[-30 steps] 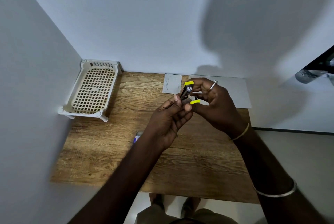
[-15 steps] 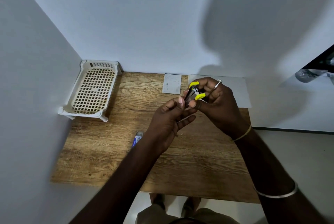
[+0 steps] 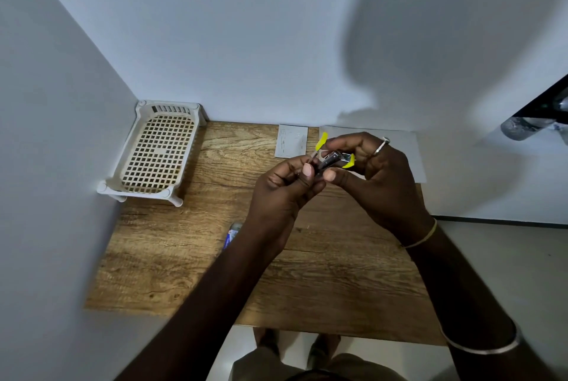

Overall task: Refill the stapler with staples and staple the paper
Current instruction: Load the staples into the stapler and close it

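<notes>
A small metal stapler (image 3: 333,156) with yellow ends is held above the wooden table (image 3: 190,263), its top swung up. My right hand (image 3: 373,179) grips it from the right. My left hand (image 3: 284,188) pinches at its near end with thumb and forefinger; whether staples sit between those fingers I cannot tell. A white sheet of paper (image 3: 412,150) lies on the table behind my right hand, mostly hidden by it. A small blue staple box (image 3: 231,234) lies on the table, partly under my left forearm.
A white perforated plastic tray (image 3: 155,151) stands in the back left corner against the walls. A small grey card (image 3: 292,140) lies flat at the table's back edge. The table's front edge is near my knees. A dark object (image 3: 534,122) juts in at the far right.
The stapler has tilted so its yellow ends spread wider apart. My left fingers have moved up to its near end. Both hands stay over the same spot.
</notes>
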`<state>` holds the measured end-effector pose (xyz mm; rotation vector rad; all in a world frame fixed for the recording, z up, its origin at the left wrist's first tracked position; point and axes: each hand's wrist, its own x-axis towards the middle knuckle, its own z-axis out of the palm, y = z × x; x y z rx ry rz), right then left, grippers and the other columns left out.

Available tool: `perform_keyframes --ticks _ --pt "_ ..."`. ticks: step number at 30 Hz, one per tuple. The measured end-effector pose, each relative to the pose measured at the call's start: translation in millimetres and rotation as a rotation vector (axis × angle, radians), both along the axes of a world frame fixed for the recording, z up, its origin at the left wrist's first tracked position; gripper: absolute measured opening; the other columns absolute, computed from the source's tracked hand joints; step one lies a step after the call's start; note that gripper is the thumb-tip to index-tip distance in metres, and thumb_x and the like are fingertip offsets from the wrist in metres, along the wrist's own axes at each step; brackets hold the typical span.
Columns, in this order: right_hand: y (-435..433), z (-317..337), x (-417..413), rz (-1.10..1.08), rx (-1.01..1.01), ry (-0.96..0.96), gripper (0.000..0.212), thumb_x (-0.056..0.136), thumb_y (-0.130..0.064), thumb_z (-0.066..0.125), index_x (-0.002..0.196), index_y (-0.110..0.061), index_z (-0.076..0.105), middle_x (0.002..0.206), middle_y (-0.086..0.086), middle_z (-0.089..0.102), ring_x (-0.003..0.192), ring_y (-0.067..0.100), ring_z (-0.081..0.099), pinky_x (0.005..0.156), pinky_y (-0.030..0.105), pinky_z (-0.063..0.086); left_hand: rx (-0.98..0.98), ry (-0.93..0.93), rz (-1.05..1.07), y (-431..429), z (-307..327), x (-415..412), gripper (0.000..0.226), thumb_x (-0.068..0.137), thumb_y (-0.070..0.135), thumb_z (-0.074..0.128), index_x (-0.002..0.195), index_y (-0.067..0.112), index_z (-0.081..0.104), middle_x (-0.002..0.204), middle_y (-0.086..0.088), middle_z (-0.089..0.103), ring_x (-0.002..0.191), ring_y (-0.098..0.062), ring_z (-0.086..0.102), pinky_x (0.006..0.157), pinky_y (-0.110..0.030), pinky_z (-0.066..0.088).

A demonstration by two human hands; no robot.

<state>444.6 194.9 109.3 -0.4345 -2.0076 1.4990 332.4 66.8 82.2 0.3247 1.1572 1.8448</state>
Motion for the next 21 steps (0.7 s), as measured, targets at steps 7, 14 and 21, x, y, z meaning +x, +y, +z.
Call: perform_keyframes --ticks 7,14,21 --pt "0 0 -1 -0.034 0.025 -0.002 0.039 0.083 -0.01 0.082 0.119 -0.013 0.066 0.105 -0.003 0.077 0.102 0.016 0.074 0.086 0.035 0.061 0.004 -0.009 0.027 3 1 0 0.03 0.088 0.016 0.064 0.111 -0.002 0.066 0.107 -0.013 0.073 0.1 -0.021 0.07 0.093 -0.033 0.057" --pt "-5 -3 -1 -0.068 -0.1 -0.024 0.047 0.079 -0.015 0.086 0.115 -0.038 0.067 0.105 0.001 0.077 0.099 0.018 0.075 0.079 0.046 0.063 0.048 -0.08 0.046 4 0 3 0.034 0.087 0.017 0.063 0.116 -0.002 0.065 0.102 -0.012 0.073 0.095 -0.02 0.07 0.09 -0.032 0.058" --pt "-5 -11 0 -0.113 -0.179 -0.034 0.047 0.078 -0.017 0.086 0.12 -0.014 0.065 0.101 0.005 0.078 0.098 0.023 0.074 0.079 0.057 0.061 0.025 -0.194 0.094 7 -5 12 0.024 0.087 0.02 0.062 0.103 0.004 0.07 0.095 -0.006 0.074 0.092 -0.017 0.069 0.088 -0.032 0.059"
